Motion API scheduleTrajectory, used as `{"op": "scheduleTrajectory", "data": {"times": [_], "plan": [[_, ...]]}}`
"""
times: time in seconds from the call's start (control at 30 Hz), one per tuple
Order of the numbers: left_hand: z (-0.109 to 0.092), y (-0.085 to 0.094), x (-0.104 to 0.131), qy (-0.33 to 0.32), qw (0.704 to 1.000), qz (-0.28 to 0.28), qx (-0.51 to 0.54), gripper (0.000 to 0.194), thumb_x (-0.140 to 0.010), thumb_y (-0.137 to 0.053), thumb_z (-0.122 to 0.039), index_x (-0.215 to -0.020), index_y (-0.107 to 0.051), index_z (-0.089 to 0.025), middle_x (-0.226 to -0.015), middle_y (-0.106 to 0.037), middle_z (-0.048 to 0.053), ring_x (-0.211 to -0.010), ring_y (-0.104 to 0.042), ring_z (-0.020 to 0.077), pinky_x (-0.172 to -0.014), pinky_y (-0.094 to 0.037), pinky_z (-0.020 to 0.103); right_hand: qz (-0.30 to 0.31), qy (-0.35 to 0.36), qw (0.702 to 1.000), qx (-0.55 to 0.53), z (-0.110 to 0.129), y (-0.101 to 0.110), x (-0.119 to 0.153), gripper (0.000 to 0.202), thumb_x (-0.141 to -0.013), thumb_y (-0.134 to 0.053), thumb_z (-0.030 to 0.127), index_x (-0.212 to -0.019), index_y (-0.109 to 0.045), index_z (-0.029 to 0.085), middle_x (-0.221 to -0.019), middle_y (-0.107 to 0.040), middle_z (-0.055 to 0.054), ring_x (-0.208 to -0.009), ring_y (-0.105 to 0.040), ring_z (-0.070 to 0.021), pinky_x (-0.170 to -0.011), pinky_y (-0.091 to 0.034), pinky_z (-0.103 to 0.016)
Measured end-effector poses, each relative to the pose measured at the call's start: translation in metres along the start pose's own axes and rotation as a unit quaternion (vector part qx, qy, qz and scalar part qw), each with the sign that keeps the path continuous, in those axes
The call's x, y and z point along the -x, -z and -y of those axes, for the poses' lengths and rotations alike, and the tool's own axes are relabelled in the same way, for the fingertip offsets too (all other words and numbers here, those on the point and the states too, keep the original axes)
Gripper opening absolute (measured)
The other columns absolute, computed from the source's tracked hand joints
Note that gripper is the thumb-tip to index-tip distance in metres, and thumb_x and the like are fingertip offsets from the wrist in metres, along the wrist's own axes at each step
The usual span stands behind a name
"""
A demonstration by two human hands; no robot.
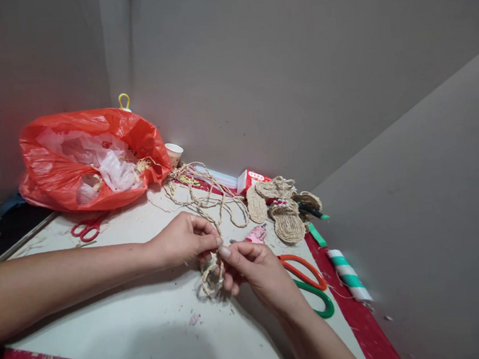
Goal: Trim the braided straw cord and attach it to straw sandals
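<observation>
Over the middle of the white board (144, 330), my left hand (186, 238) pinches a tan straw cord (210, 281) between thumb and fingers. My right hand (254, 265) meets it fingertip to fingertip, closed on the same cord. A small loop of the cord hangs below both hands. From the hands the cord runs back in loose coils across the far part of the board. Woven straw soles (289, 228) and a similar small woven piece (256, 203) lie beyond my right hand. Scissors with orange and green handles (314, 299) lie beside my right wrist, their blades hidden.
A red plastic bag (38, 173) with white plastic and straw bits stands back left, red-handled scissors (87, 230) before it. A paper cup (174, 153), a red-and-white box (248, 180) and a green-and-white striped roll (349, 275) sit along the grey walls.
</observation>
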State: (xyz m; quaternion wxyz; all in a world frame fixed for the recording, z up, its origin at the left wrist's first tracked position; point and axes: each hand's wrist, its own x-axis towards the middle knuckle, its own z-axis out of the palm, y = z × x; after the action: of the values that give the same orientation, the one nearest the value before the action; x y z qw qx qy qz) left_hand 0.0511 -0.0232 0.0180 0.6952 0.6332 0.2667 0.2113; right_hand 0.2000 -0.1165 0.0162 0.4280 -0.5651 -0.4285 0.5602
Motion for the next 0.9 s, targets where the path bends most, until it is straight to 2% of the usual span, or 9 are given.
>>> {"op": "scheduleTrajectory", "data": {"times": [0.17, 0.33, 0.5, 0.6, 0.77, 0.9], "plan": [[-0.004, 0.001, 0.001, -0.008, 1.000, -0.013, -0.001, 0.013, -0.070, -0.061, -0.025, -0.069, -0.062, -0.012, -0.051, -0.055, -0.002, -0.045, -0.048, 0.0074, -0.047, -0.039, 0.020, 0.006, -0.018, 0.998, -0.068, 0.001, 0.002, 0.000, 0.036, -0.070, -0.071, 0.048, -0.074, -0.057, 0.014, -0.061, -0.065, -0.002, -0.042, -0.057, -0.0087, -0.037, -0.043, -0.016], [-0.009, -0.002, 0.005, -0.009, 1.000, -0.022, -0.006, 0.013, -0.069, -0.061, -0.024, -0.069, -0.063, -0.012, -0.053, -0.057, -0.001, -0.047, -0.048, 0.0077, -0.047, -0.038, 0.020, 0.014, -0.042, 0.996, -0.076, -0.001, -0.001, -0.001, 0.036, -0.069, -0.072, 0.047, -0.076, -0.056, 0.015, -0.061, -0.065, -0.002, -0.043, -0.057, -0.0093, -0.037, -0.042, -0.016], [-0.011, -0.004, 0.008, -0.027, 0.999, -0.026, -0.020, 0.014, -0.069, -0.061, -0.025, -0.069, -0.063, -0.011, -0.054, -0.057, -0.001, -0.048, -0.047, 0.0082, -0.048, -0.037, 0.021, -0.004, -0.010, 1.000, 0.030, 0.001, -0.009, 0.004, 0.040, -0.075, -0.062, 0.053, -0.069, -0.057, 0.014, -0.052, -0.058, 0.000, -0.041, -0.051, -0.0079, -0.041, -0.042, -0.019], [-0.010, -0.003, 0.008, -0.037, 0.999, -0.024, -0.004, 0.012, -0.069, -0.060, -0.023, -0.069, -0.063, -0.011, -0.056, -0.057, -0.001, -0.050, -0.048, 0.0083, -0.051, -0.037, 0.021, -0.028, 0.021, 0.994, 0.100, 0.004, -0.016, 0.008, 0.041, -0.080, -0.056, 0.053, -0.063, -0.053, 0.016, -0.047, -0.051, 0.004, -0.039, -0.045, -0.0069, -0.042, -0.037, -0.019], [-0.013, -0.001, 0.006, -0.032, 0.999, -0.025, 0.005, 0.010, -0.067, -0.063, -0.021, -0.069, -0.064, -0.011, -0.059, -0.058, -0.001, -0.053, -0.048, 0.0079, -0.052, -0.037, 0.020, -0.039, 0.073, 0.987, 0.141, 0.004, -0.017, 0.009, 0.041, -0.084, -0.053, 0.048, -0.057, -0.045, 0.018, -0.044, -0.041, 0.006, -0.040, -0.038, -0.0065, -0.043, -0.030, -0.020], [-0.013, 0.001, 0.004, -0.012, 1.000, 0.008, 0.020, 0.017, -0.072, -0.064, -0.028, -0.069, -0.065, -0.012, -0.057, -0.056, -0.002, -0.051, -0.047, 0.0076, -0.052, -0.037, 0.021, -0.060, 0.097, 0.982, 0.151, 0.001, -0.013, 0.007, 0.038, -0.084, -0.054, 0.043, -0.057, -0.044, 0.019, -0.045, -0.039, 0.006, -0.043, -0.034, -0.0069, -0.044, -0.028, -0.022]]}}
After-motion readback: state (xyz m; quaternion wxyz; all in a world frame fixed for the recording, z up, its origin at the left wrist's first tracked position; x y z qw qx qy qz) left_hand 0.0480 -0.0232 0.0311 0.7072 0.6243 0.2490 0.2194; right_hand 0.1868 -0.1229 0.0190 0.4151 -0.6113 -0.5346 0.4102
